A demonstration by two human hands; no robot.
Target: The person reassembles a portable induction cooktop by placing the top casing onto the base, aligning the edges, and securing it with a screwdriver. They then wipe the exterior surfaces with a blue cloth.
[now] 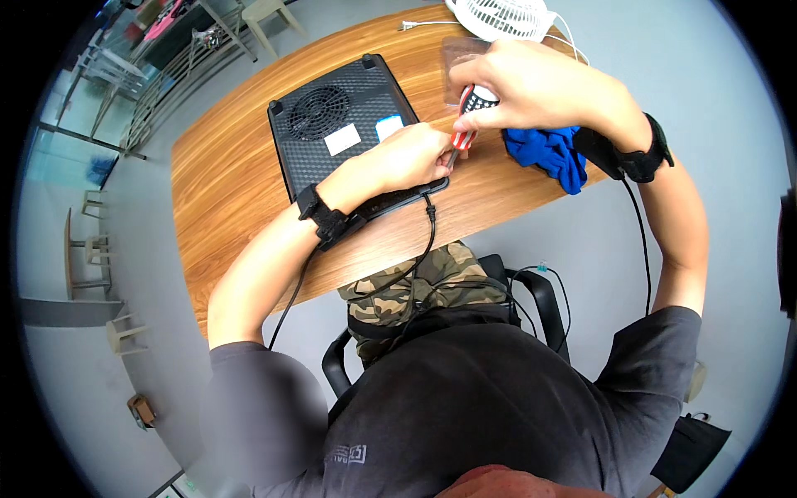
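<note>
A black flat appliance [304,157] with a round fan grille, corner feet and a power cord lies underside up on the wooden table; it looks like an induction cooker. My right hand [531,85] is wrapped round the patterned red, white and black handle of a screwdriver [465,139]. The screwdriver's metal shaft points down at the appliance's near right corner. My left hand [415,156] rests on that corner, fingers closed close around the shaft's lower end. Whatever its fingertips pinch is hidden, and so is the screwdriver's tip.
A crumpled blue cloth [544,156] lies under my right wrist. Behind my right hand is a clear plastic tray [455,60]. A white fan [504,18] with its plug and cord stands at the far edge. The appliance's black cord [431,232] hangs over the table's near edge [336,278].
</note>
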